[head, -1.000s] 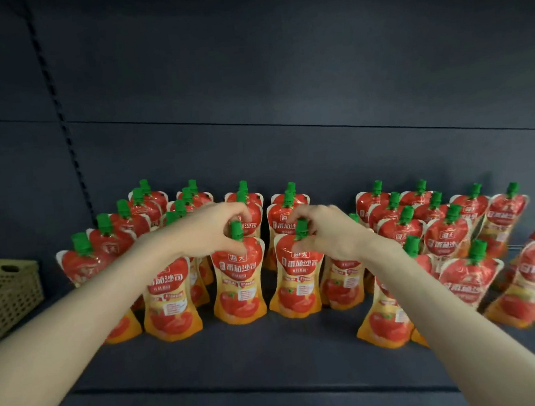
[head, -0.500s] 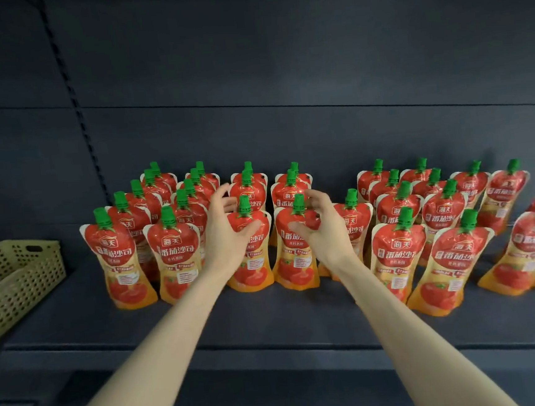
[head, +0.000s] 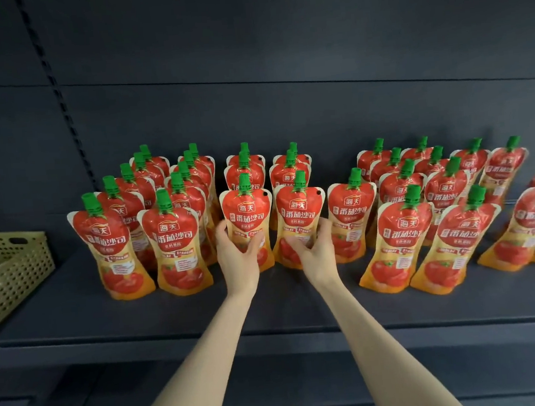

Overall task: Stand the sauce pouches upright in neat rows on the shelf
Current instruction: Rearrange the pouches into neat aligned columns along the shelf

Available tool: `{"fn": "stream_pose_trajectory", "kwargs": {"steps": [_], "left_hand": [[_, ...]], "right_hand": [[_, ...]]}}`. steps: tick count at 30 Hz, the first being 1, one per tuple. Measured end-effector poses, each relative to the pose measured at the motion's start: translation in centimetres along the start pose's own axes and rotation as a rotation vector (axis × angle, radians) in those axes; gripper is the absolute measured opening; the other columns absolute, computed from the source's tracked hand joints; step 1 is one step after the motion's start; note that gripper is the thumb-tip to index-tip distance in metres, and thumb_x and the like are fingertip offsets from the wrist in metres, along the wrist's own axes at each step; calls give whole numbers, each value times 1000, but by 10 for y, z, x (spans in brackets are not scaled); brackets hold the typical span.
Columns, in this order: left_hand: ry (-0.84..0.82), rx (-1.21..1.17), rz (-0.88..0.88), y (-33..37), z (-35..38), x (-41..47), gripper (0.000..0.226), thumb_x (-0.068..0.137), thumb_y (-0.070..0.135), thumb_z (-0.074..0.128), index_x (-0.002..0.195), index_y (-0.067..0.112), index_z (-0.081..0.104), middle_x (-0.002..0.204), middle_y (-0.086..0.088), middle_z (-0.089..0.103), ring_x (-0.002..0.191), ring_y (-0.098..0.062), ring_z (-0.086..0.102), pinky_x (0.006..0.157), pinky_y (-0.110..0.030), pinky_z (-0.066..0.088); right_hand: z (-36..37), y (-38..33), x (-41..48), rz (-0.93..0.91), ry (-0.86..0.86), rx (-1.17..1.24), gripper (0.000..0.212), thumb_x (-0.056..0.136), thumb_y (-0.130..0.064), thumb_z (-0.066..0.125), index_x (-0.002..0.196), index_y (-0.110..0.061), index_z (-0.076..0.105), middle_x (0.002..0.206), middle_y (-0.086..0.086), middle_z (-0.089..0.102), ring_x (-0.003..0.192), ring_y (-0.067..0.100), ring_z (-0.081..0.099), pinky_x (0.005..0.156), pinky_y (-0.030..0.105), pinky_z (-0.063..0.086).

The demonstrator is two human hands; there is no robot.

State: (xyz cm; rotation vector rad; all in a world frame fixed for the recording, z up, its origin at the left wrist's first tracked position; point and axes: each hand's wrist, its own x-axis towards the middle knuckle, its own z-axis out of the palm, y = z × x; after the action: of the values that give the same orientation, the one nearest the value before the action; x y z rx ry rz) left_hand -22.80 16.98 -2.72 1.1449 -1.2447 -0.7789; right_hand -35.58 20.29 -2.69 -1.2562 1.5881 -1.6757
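Observation:
Several red and orange sauce pouches with green caps stand in rows on the dark shelf (head: 269, 312). My left hand (head: 237, 257) grips the lower part of a front pouch (head: 247, 214) in the middle. Beside it, my right hand (head: 315, 250) grips the waist of the neighbouring front pouch (head: 299, 211). Both pouches stand upright on the shelf with more pouches lined up behind them. Further rows stand to the left (head: 172, 240) and right (head: 398, 236).
A yellow-green perforated basket (head: 10, 274) sits at the left end of the shelf. The shelf's front edge (head: 271, 338) runs below my forearms. A dark back panel with a slotted upright (head: 56, 91) rises behind the pouches.
Both hands have slid down from the caps and shoulders of the two middle front pouches to their lower bodies. The camera view has pulled back and tilted lower.

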Motion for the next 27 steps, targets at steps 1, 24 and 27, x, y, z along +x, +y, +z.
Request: {"fn": "stream_pose_trajectory", "kwargs": {"steps": [1,24,27], "left_hand": [[1,3,3,-1,2,1,64,79,25,72,132,16,37,131,-1,50,120,-15,47,93,-24,40],[46,195,28,-19,19,19,62,86,23,64,137,7,33,137,-12,47,128,-26,44,101,-35,39],[20,208,32,-21,19,22,64,86,24,64,138,8,31,138,-12,46,129,-26,43,103,-38,40]], "right_hand": [[2,1,2,-2,6,2,45,85,-16,67,116,-25,36,104,-18,53,93,-3,54,67,6,46],[27,17,29,-14,132,-24,54,89,-19,62,135,-18,34,127,-3,51,118,11,49,95,25,43],[26,19,31,3,110,-65,59,88,-19,63,138,-19,31,135,2,47,124,15,46,102,33,43]]}}
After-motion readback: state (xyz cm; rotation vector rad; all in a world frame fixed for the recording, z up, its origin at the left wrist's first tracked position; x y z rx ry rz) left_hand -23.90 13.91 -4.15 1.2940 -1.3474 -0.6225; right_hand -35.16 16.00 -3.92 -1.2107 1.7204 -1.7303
